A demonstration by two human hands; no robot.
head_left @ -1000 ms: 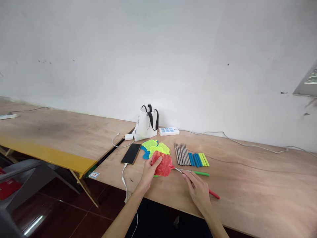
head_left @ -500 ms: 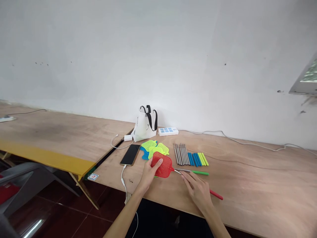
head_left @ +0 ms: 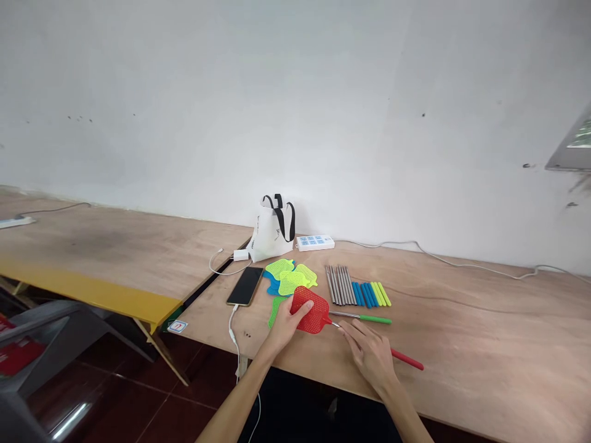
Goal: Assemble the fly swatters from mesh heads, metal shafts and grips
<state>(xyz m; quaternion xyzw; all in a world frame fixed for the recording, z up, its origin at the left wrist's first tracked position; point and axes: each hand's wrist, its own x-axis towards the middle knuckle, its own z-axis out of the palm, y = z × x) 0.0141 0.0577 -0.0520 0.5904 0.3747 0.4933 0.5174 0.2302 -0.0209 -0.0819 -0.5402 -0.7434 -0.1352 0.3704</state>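
Observation:
A red fly swatter (head_left: 314, 315) with a mesh head, metal rod and red grip lies across both my hands. My left hand (head_left: 287, 321) pinches the mesh head, thumb on top. Over the rod, my right hand (head_left: 369, 351) has its fingers closed; they hide part of the rod. Just beyond lies a green fly swatter (head_left: 375, 319), its mesh head partly behind my left hand. Loose yellow swatter heads (head_left: 292, 283) overlap blue swatter heads (head_left: 272, 284) on the table. Metal rods (head_left: 341, 286), blue grips (head_left: 364, 295) and yellow grips (head_left: 380, 294) lie in a row to the right.
A phone (head_left: 245, 286) with a white cable lies left of the swatter heads. Behind stand a white bag (head_left: 268, 234) with black handles and a power strip (head_left: 315, 242) by the wall. A gap separates this table (head_left: 484, 344) from the yellow-edged table (head_left: 115, 246).
The red fly swatter and my left hand have shifted slightly right, showing more of the green mesh head. The red grip reaches slightly farther right. The camera view has moved a little.

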